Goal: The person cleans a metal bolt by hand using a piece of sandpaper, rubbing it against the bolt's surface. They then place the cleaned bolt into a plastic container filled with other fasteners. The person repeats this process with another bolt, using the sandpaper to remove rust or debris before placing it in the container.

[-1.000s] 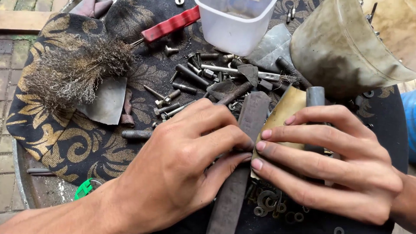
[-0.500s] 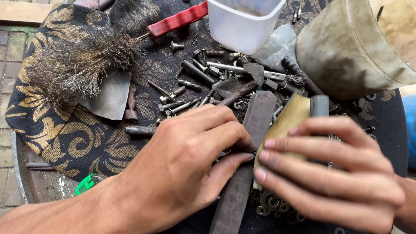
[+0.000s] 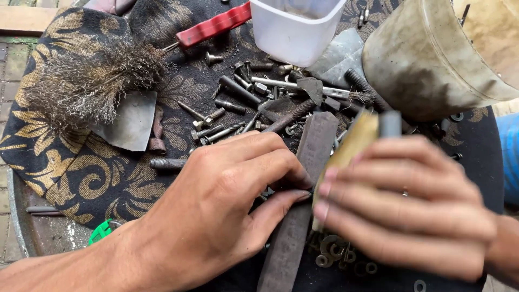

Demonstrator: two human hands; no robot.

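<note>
Two bare hands, left grip (image 3: 227,211) sharp, right grip (image 3: 405,211) blurred — seemingly no sleeves, no rings

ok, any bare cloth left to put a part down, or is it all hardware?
Free: patterned cloth left of the left hand, below the grey sheet scrap and wire brush. Crowded: the bolts below the white tub, and the washers under the right hand.

Soft, even daylight, bright, with faint shadows and no harsh glare. The right hand (image 3: 405,211) is smeared by motion blur; the left hand (image 3: 227,205), bolts (image 3: 232,103) and wire brush (image 3: 86,86) stay sharp.
</note>
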